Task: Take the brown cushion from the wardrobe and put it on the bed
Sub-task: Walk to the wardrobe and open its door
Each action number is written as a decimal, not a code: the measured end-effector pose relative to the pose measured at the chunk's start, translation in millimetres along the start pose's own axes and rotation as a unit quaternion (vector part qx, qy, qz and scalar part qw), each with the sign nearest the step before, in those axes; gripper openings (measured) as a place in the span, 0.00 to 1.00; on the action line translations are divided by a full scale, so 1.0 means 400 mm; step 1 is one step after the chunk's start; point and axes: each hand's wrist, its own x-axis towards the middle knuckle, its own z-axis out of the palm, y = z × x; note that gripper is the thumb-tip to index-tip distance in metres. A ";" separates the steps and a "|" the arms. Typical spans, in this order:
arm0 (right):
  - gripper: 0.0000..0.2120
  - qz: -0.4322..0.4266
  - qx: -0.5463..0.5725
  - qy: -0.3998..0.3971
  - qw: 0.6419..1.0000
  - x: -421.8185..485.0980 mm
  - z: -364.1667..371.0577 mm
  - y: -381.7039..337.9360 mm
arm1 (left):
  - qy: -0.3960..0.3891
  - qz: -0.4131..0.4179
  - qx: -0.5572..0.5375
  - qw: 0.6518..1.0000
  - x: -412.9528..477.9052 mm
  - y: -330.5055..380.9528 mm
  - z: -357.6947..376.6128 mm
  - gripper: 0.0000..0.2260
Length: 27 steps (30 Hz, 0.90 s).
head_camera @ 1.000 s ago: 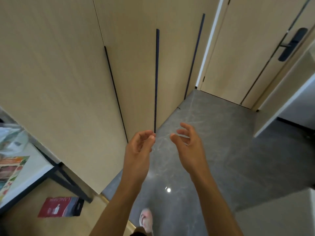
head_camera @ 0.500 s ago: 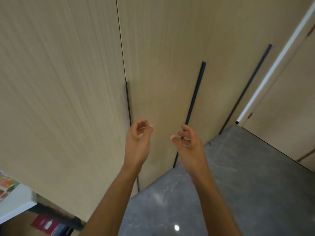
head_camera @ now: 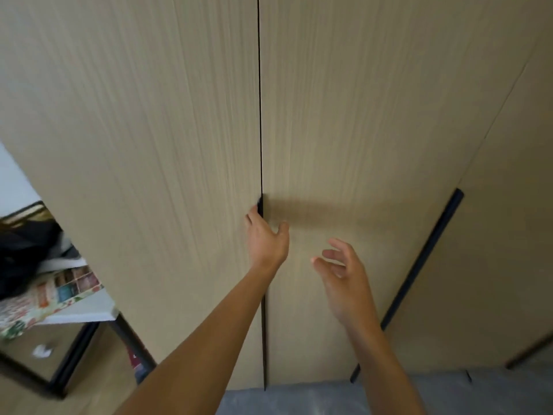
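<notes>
Opening step: our left hand (head_camera: 266, 238) hooks fingertips on the wardrobe (head_camera: 344, 115) door's dark handle strip (head_camera: 261, 205); right hand (head_camera: 344, 274) hovers, fingers loosely spread. Brown cushion unseen (presumably inside). Next, we pull the door outward.

A home bedroom — tall wood-grain wardrobe doors (head_camera: 359, 115), cluttered side table (head_camera: 89, 313).
</notes>
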 end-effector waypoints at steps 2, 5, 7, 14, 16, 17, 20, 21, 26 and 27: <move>0.24 -0.002 0.006 -0.021 1.000 0.013 -0.031 0.001 | 0.015 -0.020 0.008 1.000 0.006 0.009 0.004 0.27; 0.23 -0.004 0.014 -0.058 0.998 0.016 -0.052 0.003 | 0.021 -0.060 0.005 0.998 0.011 0.016 -0.009 0.26; 0.23 -0.007 0.015 -0.089 0.996 0.010 -0.058 0.002 | 0.027 -0.075 -0.002 0.997 -0.004 0.023 -0.019 0.25; 0.23 -0.010 0.028 -0.154 0.988 -0.018 -0.072 0.015 | 0.070 -0.041 0.034 0.996 -0.168 0.006 -0.092 0.18; 0.24 -0.015 0.034 -0.166 0.985 -0.022 -0.068 0.008 | 0.096 -0.024 0.046 0.994 -0.240 -0.005 -0.125 0.16; 0.24 -0.019 0.036 -0.172 0.984 -0.022 -0.064 0.003 | 0.110 -0.018 0.049 0.993 -0.276 -0.010 -0.141 0.15; 0.24 -0.028 0.041 -0.208 0.977 -0.037 -0.037 -0.019 | 0.152 -0.010 0.062 0.986 -0.379 -0.028 -0.202 0.16; 0.23 -0.031 0.042 -0.222 0.974 -0.043 -0.024 -0.025 | 0.165 -0.010 0.064 0.984 -0.406 -0.034 -0.224 0.17; 0.23 -0.060 0.040 -0.293 0.953 -0.101 0.062 -0.069 | 0.237 -0.026 0.074 0.968 -0.512 -0.054 -0.335 0.16; 0.24 -0.064 0.044 -0.304 0.950 -0.117 0.081 -0.081 | 0.255 -0.025 0.079 0.963 -0.527 -0.056 -0.355 0.16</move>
